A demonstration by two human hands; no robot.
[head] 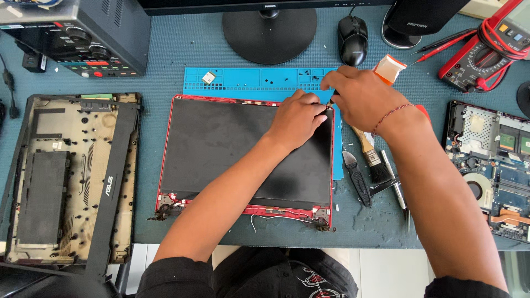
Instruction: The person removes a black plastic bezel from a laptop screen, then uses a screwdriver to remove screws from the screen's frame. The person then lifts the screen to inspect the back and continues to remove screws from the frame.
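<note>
Closest to me, both forearms cross the dark laptop screen panel [243, 152] in its red frame. My left hand [298, 118] presses flat, fingers loose, on the panel's far right corner. My right hand [361, 96] pinches a small tool just beyond that corner; its tip is hidden. The blue mat [248, 80] pokes out past the panel's far edge. Right of the panel lie a brush [372, 157] and a knife [358, 177], near the edge. A stripped laptop base [72, 176] sits well apart on the left, a motherboard [491, 165] on the right. The teal worktop [165, 55] is crowded all round.
</note>
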